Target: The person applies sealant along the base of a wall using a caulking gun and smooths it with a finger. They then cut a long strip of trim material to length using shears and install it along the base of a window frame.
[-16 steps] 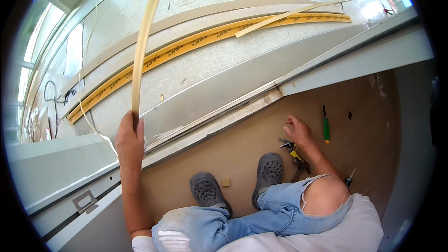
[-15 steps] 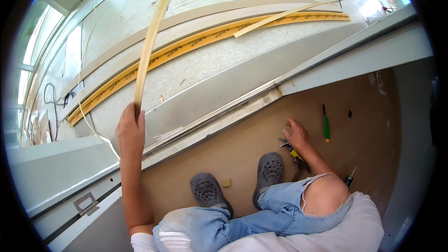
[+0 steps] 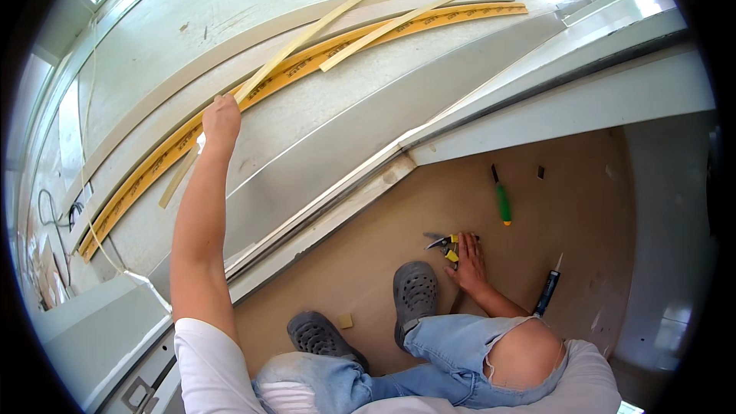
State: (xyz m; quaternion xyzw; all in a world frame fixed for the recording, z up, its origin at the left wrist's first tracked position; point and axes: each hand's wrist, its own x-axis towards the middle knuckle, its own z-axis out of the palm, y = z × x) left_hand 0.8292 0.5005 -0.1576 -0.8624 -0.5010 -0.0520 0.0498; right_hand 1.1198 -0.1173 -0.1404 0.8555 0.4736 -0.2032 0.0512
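Closed left grip [image 3: 221,116] holds a long, flat, pale-yellow strip [image 3: 304,44], upper left; lower right, my right grip [image 3: 470,262] touches yellow-handled metal pliers [image 3: 452,255], how closed I can't tell.

Two hands [image 3: 221,118]. Far: two thin pale strips [image 3: 307,41], one yellow strip [image 3: 303,66]. Near: two grey shoes [image 3: 416,295]. Right: one pair of pliers [image 3: 451,254], one green-handled tool [image 3: 502,201], one tube [image 3: 547,291].

The left hand [image 3: 221,115] grips a thin pale strip [image 3: 304,44] slanting across a long yellow strip [image 3: 460,14] on the light floor [image 3: 268,132], while the right hand [image 3: 470,267] touches yellow-handled pliers [image 3: 451,255] near a grey clog [image 3: 415,293] and a green-handled tool [image 3: 503,204]
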